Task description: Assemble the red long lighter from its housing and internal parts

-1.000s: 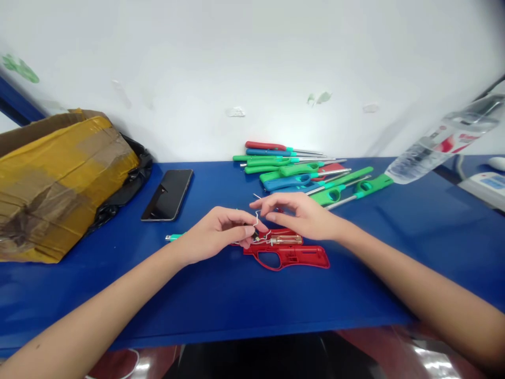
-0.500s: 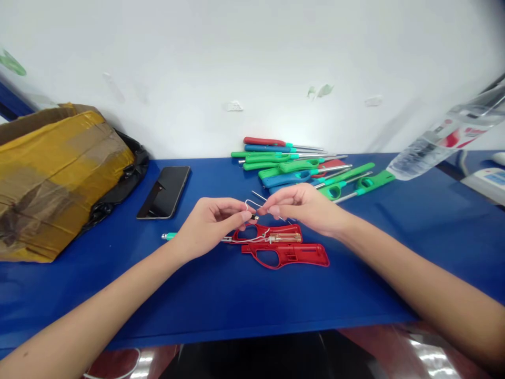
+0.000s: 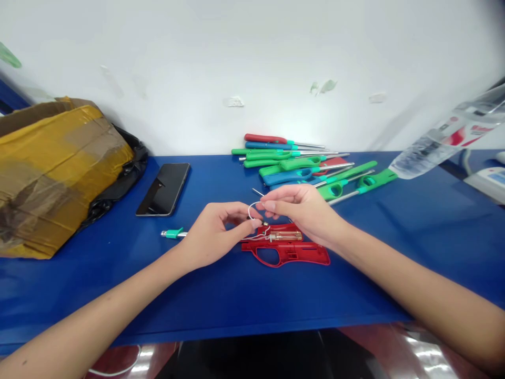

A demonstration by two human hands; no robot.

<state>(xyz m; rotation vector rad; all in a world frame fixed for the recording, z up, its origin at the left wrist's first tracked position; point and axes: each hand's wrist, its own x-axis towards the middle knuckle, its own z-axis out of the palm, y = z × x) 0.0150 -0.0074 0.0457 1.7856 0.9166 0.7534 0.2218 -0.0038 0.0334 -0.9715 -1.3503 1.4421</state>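
At the centre of the frame, a red half-shell (image 3: 313, 253) lies open on the blue worktop (image 3: 221, 295). Just above it, the left hand (image 3: 252, 218) pinches a small black part (image 3: 265, 223), and the right hand (image 3: 263, 204) grips a white wire (image 3: 251, 209) between its fingertips. Lighters (image 3: 292, 164) lie piled beyond, at upper centre right.

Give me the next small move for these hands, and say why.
Probably, the left hand should lower the small black part toward the red shell with the clear tube: it is held close by, while the right hand pinches the white wire, which loops between the hands.
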